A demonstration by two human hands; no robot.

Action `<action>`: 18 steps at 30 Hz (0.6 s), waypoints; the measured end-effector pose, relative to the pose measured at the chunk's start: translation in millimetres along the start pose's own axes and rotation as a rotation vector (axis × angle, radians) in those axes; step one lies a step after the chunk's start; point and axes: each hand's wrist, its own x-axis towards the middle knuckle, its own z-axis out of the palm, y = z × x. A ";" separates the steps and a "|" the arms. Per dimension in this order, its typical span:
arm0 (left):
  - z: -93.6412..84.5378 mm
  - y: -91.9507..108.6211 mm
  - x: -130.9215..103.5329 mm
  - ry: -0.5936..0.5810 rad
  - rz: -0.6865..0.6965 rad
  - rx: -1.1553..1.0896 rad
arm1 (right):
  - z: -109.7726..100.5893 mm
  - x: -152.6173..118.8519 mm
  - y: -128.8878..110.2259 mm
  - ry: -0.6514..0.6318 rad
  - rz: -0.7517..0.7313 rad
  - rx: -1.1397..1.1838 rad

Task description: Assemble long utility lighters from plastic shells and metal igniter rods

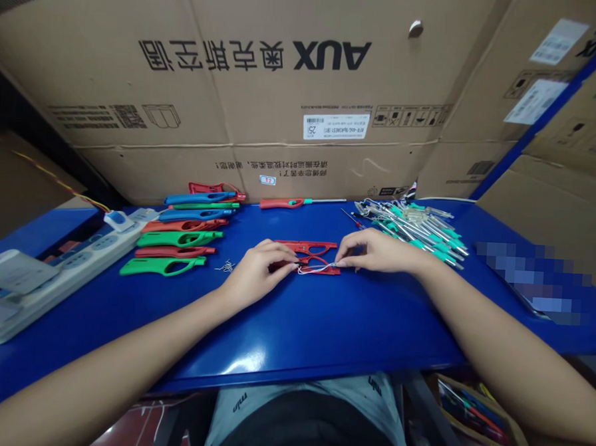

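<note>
A black garment (pixel 287 429) covers the lap, below the red lighter shell (pixel 311 247) on the desk (pixel 292 329). Over that shell, left hand (pixel 258 271) and right hand (pixel 376 252) both pinch thin white wire (pixel 316 270), apparently steadying it.

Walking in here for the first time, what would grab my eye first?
Probably the big cardboard sheet standing behind the blue table, its AUX lettering upside down. Next, the row of red, green and blue casings at the left, and the jumble of metal rods with teal parts at the right.
</note>
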 end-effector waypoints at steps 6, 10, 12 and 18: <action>0.1 -0.1 0.1 -0.016 0.055 0.014 | 0.3 -0.6 -4.7 -0.007 -0.046 -0.103; 0.5 -1.0 -0.9 -0.014 0.051 0.008 | 1.6 -0.3 -4.9 -0.014 -0.053 -0.134; 0.7 -0.6 -1.4 -0.012 0.043 -0.004 | 2.5 -0.6 -5.9 -0.015 -0.064 -0.163; -0.2 4.2 -2.3 -0.024 0.014 -0.008 | 5.7 -3.4 -14.9 -0.023 -0.086 -0.364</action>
